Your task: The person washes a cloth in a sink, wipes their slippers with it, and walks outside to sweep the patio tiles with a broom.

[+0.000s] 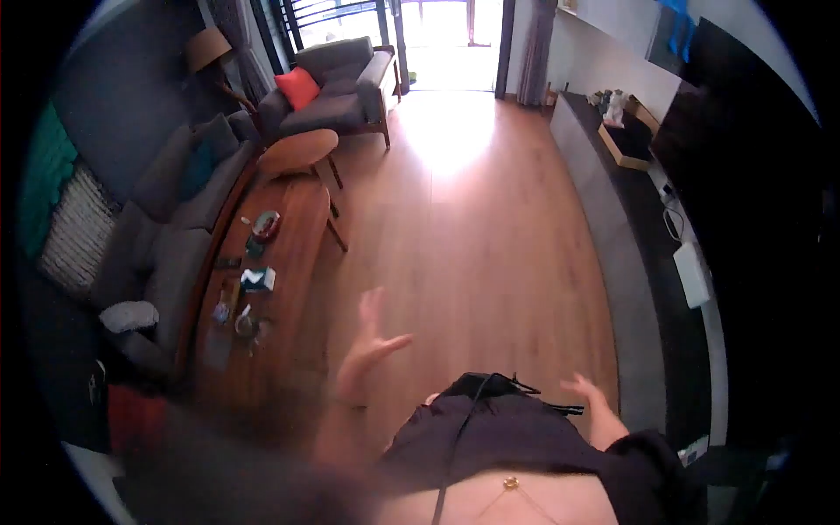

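Nearest: wearer's dark top (516, 433), thin black cord (458, 424) running down over it, pendant (511, 482) at the neckline. Right hand (591, 394) just beside the top, on its right, fingers extended and apart, in front of the low cabinet (626, 249). Left hand (374, 331) raised over the wood floor (477, 254), thumb and fingers spread wide; forearm blurred. Nearest thing to it is the long wooden table (302, 232), on the left, hand apart from it. On the table, near to far: clear glassy item, blurred; tissue box (267, 280) with white tissue sticking out; round red-and-green item (266, 226). Grey sofa (175, 267) along the table's left side. Farther: white device (691, 274) by the cabinet, small rounded table (300, 150) past the long one, white figurine (615, 111) on the cabinet. Farthest: grey armchair (328, 112) with red cushion (297, 88), then bright glass doorway (451, 52).
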The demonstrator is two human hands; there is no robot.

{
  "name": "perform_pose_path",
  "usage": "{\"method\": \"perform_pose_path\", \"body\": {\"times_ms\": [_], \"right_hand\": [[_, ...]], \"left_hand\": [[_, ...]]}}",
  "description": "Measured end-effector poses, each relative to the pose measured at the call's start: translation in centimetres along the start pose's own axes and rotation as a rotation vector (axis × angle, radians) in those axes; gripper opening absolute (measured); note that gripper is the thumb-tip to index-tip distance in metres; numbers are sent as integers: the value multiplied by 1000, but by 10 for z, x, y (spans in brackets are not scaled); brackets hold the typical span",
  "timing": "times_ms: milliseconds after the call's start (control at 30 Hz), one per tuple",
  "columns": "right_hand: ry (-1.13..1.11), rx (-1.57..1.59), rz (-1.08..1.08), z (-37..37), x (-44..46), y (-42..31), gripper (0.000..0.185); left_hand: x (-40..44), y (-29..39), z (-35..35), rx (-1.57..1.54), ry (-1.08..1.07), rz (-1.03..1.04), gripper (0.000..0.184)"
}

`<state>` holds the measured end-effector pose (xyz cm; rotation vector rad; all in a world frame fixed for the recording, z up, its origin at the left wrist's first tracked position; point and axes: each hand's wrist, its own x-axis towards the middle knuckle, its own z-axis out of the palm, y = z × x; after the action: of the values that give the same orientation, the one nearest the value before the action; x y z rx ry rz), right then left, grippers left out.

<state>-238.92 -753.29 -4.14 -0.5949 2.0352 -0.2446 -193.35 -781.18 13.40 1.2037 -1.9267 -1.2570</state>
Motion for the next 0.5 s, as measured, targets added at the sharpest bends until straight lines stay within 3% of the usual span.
{"method": "perform_pose_path", "body": {"times_ms": [33,67,100,167,200,267,300,367,400,433,500], "right_hand": [[-12,108,150,-4,-24,-10,96],[11,336,-98,-6,-35,15,91],[-50,136,-205,-20,-36,26,78],[133,845,-72,-11,10,40,68],[134,847,-71,-30,48,34,68],[334,883,391,-85,79,-63,49],[345,930,86,-102,130,-73,58],[246,554,373,-185,273,-158,60],[200,601,-24,-210,350,-191,62],[107,416,61,-254,336,-327,67],[303,230,-340,-286,418,-486,65]], "left_hand": [[49,24,8,-42,-78,65,105],[95,45,15,20,-130,166,104],[136,62,22,83,-185,269,102],[222,79,37,27,-277,259,102],[263,79,43,-37,-365,249,101],[340,62,46,-69,-362,218,102],[379,53,46,-103,-356,175,104],[455,28,37,-61,-289,92,104],[473,14,28,-26,-247,-28,103],[491,13,15,69,-197,-62,103],[533,5,-13,206,-102,-124,102]]}}
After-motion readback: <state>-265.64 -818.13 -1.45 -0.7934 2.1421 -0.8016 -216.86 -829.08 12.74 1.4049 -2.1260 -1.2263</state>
